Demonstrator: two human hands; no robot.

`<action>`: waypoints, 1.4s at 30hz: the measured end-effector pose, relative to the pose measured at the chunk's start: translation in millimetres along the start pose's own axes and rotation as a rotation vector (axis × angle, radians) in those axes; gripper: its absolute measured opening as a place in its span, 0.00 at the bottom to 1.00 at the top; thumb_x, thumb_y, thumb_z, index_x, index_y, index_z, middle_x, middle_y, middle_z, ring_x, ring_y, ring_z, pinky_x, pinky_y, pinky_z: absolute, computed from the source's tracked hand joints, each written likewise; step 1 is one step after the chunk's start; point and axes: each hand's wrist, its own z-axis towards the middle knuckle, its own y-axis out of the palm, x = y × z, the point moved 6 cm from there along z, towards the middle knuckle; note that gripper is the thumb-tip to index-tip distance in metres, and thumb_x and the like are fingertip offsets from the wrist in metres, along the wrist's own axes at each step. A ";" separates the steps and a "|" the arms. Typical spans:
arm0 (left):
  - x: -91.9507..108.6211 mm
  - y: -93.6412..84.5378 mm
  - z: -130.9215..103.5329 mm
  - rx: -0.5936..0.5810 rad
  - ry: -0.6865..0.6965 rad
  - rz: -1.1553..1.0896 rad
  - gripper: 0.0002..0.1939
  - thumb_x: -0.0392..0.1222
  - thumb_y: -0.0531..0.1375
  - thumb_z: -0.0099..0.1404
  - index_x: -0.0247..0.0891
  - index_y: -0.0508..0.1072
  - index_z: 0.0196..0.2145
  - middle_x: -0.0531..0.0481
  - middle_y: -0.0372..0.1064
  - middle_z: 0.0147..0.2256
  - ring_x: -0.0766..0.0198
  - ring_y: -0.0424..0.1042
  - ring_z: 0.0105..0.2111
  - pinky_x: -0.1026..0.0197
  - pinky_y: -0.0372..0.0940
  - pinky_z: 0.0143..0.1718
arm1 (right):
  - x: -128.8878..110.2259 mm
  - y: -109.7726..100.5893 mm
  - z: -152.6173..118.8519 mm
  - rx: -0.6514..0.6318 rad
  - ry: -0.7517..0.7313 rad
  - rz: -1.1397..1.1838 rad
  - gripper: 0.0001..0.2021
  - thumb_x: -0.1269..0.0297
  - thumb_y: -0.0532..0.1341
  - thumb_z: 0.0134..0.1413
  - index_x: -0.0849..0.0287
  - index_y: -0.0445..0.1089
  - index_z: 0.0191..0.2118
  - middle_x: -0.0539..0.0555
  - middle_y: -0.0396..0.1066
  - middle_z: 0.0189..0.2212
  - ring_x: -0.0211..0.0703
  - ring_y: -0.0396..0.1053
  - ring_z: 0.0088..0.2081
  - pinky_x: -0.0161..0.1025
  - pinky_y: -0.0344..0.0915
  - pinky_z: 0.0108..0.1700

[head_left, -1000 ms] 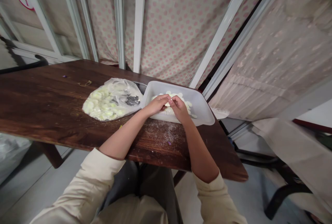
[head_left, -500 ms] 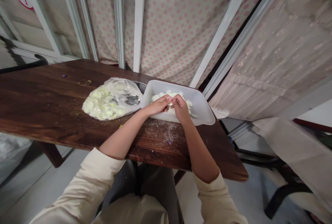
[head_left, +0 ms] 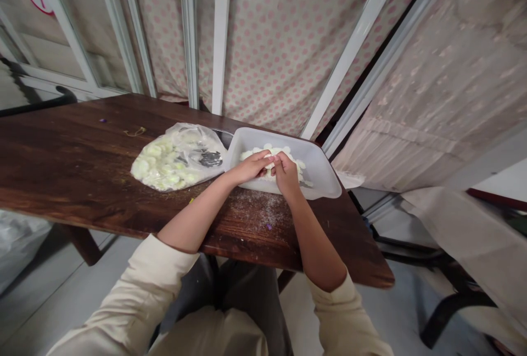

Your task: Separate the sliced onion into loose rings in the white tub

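Observation:
Over the white plastic tub [head_left: 323, 172], my left hand [head_left: 256, 166] and my right hand [head_left: 286, 173] meet with fingers closed. Between their fingertips is a small pale slice [head_left: 270, 165], partly covered by the fingers; its exact kind is hard to make out. Several more whitish, roundish slices [head_left: 298, 165] lie in the tub under and around the hands. To the left, against the tub's side, rests a clear plastic bag [head_left: 193, 136] full of pale green and white round slices [head_left: 154, 153].
The dark wooden table [head_left: 74, 153] carries white crumbs [head_left: 263, 210] near its front edge. A thin yellowish strand [head_left: 135, 132] and a small purple bit [head_left: 102, 121] lie farther left. Behind stand framed panes with a dotted curtain [head_left: 280, 54]. A black chair [head_left: 444, 312] is at right.
Both hands stay over the tub with only a slight shift of the fingers; a little more of the pale piece between them shows. The bag and tub have not moved.

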 end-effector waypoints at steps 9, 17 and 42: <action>5.1 -2.0 -0.2 -0.013 0.040 0.010 0.15 0.50 0.49 0.62 0.36 0.58 0.26 0.54 0.58 0.24 0.73 0.55 0.21 0.67 0.52 0.23 | -5.2 -0.3 -0.2 -0.048 -0.017 0.053 0.18 0.51 0.45 0.58 0.57 0.57 0.24 0.46 0.59 0.17 0.34 0.59 0.22 0.34 0.56 0.29; 2.5 -4.4 0.2 0.007 0.051 0.038 0.17 0.52 0.47 0.62 0.35 0.58 0.27 0.54 0.57 0.24 0.74 0.53 0.21 0.67 0.51 0.23 | -6.0 4.1 1.8 -0.140 -0.047 0.103 0.16 0.50 0.46 0.57 0.56 0.57 0.27 0.46 0.60 0.20 0.35 0.61 0.25 0.34 0.58 0.32; -6.9 -8.9 2.7 0.098 -0.040 0.018 0.09 0.42 0.53 0.59 0.36 0.63 0.37 0.57 0.57 0.19 0.73 0.58 0.18 0.70 0.53 0.19 | 13.7 -17.1 6.8 0.166 0.079 0.114 0.15 0.52 0.49 0.55 0.57 0.57 0.26 0.46 0.56 0.20 0.35 0.58 0.25 0.35 0.56 0.31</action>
